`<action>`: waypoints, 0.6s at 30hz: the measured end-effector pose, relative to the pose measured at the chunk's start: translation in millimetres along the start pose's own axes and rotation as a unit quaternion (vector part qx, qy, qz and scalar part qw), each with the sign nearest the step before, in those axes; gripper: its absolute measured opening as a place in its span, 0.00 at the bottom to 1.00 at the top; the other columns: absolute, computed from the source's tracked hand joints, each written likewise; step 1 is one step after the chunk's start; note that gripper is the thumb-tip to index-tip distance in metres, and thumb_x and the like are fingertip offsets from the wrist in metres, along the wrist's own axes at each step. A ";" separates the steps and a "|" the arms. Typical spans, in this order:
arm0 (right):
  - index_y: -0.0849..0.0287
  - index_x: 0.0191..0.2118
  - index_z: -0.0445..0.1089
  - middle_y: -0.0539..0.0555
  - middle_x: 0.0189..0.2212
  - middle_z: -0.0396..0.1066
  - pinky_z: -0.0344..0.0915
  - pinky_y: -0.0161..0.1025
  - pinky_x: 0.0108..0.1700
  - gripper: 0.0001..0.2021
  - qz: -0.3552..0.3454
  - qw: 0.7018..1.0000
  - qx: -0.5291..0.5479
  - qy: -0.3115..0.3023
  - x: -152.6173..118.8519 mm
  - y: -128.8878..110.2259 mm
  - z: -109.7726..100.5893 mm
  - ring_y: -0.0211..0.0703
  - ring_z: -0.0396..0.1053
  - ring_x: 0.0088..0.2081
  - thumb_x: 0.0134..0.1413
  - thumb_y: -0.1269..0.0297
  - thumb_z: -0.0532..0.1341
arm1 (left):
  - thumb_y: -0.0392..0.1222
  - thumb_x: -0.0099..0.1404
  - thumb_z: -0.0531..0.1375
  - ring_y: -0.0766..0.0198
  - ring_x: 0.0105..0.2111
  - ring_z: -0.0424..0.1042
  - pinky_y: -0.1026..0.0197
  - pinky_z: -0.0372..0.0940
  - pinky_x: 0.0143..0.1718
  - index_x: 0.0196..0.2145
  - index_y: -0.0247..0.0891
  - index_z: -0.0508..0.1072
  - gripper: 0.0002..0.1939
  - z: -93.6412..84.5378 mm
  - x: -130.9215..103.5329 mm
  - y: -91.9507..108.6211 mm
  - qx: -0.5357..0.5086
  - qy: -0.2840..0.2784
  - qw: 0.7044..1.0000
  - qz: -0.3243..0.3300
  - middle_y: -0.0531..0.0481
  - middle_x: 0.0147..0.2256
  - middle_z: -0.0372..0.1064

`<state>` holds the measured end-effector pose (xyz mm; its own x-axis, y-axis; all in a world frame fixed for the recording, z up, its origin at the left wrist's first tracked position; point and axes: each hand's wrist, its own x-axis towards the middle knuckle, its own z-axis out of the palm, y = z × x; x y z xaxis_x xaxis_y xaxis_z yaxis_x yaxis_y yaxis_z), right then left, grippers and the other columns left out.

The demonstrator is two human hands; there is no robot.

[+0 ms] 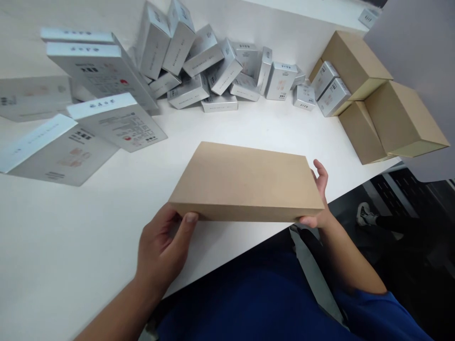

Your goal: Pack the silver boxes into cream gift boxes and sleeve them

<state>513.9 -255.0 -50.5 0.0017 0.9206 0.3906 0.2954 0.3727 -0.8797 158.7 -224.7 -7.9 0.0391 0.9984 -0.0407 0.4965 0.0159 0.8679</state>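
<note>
A flat brown cardboard box [245, 180] is held level above the front edge of the white table. My left hand [165, 241] grips its near left corner, the thumb pressed on the front side and the fingers hidden beneath. At the right end, my right hand [320, 201] holds the box with the thumb at the near corner and one finger raised past the side. No opening shows on the faces of the box turned to me.
Large silver printed boxes [117, 121] stand and lean at the left. Several small silver boxes [188, 90] are heaped along the back wall. Brown cartons [401, 113] sit at the right end of the white table [106, 222]. A person's shoe [364, 214] shows on the floor beyond.
</note>
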 end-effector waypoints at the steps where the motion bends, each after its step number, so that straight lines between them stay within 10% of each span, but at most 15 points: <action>1: 0.38 0.77 0.41 0.62 0.69 0.60 0.65 0.76 0.71 0.62 0.004 1.000 -0.007 0.025 0.7 -0.1 0.5 0.70 0.65 0.70 0.44 0.26 0.73 | 0.58 0.72 0.59 0.50 0.43 0.78 0.49 0.73 0.48 0.38 0.42 0.76 0.17 -4.6 -4.1 -1.8 -0.010 -0.013 1.000 0.016 0.46 0.40 0.81; 5: 0.42 0.71 0.57 0.62 0.71 0.61 0.51 0.77 0.79 0.33 0.020 0.964 -0.110 0.241 -0.9 0.8 3.5 0.65 0.58 0.77 0.67 0.41 0.64 | 0.53 0.73 0.60 0.52 0.33 0.75 0.48 0.72 0.41 0.25 0.47 0.73 0.19 -36.5 -18.8 -6.5 0.053 -0.191 0.966 0.168 0.50 0.26 0.74; 7: 0.42 0.72 0.56 0.61 0.73 0.60 0.50 0.77 0.79 0.26 0.032 0.947 -0.126 0.295 -2.7 1.7 4.8 0.61 0.57 0.78 0.74 0.46 0.54 | 0.54 0.70 0.65 0.52 0.31 0.74 0.47 0.71 0.37 0.28 0.51 0.75 0.13 -52.4 -19.8 -11.5 0.097 -0.162 0.958 0.217 0.52 0.28 0.74; 10: 0.42 0.75 0.54 0.59 0.76 0.58 0.51 0.76 0.79 0.28 0.048 0.959 -0.124 0.252 -2.8 2.5 5.5 0.57 0.55 0.79 0.76 0.43 0.42 | 0.63 0.66 0.68 0.46 0.43 0.80 0.42 0.76 0.45 0.50 0.57 0.77 0.18 -59.2 -11.1 -22.9 0.167 -0.047 0.964 0.199 0.50 0.46 0.80; 13: 0.40 0.77 0.51 0.56 0.78 0.56 0.49 0.72 0.81 0.37 0.065 0.979 -0.101 0.165 1.2 2.4 4.1 0.57 0.53 0.80 0.72 0.32 0.37 | 0.67 0.72 0.61 0.39 0.62 0.76 0.37 0.73 0.60 0.78 0.54 0.54 0.43 -43.3 4.8 -31.8 0.216 -0.090 0.943 0.238 0.41 0.67 0.72; 15: 0.39 0.77 0.51 0.56 0.78 0.56 0.48 0.71 0.81 0.42 0.072 0.988 -0.062 0.120 5.0 3.0 1.8 0.59 0.53 0.80 0.67 0.24 0.39 | 0.62 0.76 0.56 0.39 0.66 0.73 0.37 0.71 0.63 0.82 0.47 0.40 0.47 -28.0 16.5 -31.9 0.226 -0.123 0.924 0.285 0.37 0.69 0.70; 18: 0.37 0.77 0.50 0.56 0.79 0.52 0.48 0.71 0.82 0.45 0.065 0.995 -0.023 0.078 10.3 5.5 -2.7 0.61 0.49 0.81 0.62 0.19 0.46 | 0.52 0.76 0.53 0.43 0.53 0.80 0.44 0.75 0.53 0.79 0.41 0.51 0.39 -11.0 32.1 -21.2 0.225 -0.135 0.927 0.268 0.38 0.55 0.80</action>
<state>518.2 -243.8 -50.6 0.1901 0.9299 0.3148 0.3269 0.2424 -0.9135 139.8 -192.4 -22.2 0.5702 0.8053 0.1626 0.6515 -0.5638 0.5077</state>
